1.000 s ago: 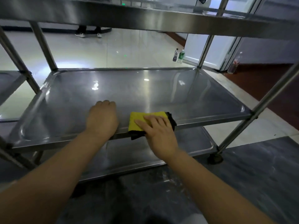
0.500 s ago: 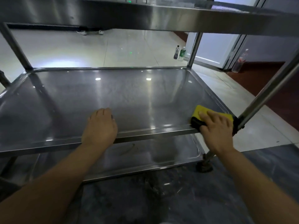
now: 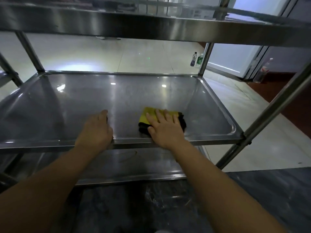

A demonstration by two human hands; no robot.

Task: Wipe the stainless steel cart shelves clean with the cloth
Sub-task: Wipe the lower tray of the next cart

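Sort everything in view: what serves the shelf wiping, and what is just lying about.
For the job:
- stainless steel middle shelf
- folded yellow-and-black cloth, pressed flat on it by the right hand
- left hand, resting on that shelf's front edge
- steel lower shelf and steel top shelf

Lying about:
- two small plastic bottles on the pale floor
- clear plastic bottle, far right

Entry: two bare hands and two bare forearms in view. The left hand (image 3: pixel 96 130) is seen from the back, with the knuckles and thumb edge visible and the fingertips foreshortened. On the right hand (image 3: pixel 165 128), also seen from the back, four fingers and the thumb are each distinct. The left forearm (image 3: pixel 42 187) and right forearm (image 3: pixel 218 187) are uncovered from the wrist to the near frame edge. A small pale grey patch (image 3: pixel 159 231) sits at the near centre edge, possibly clothing; cannot tell.
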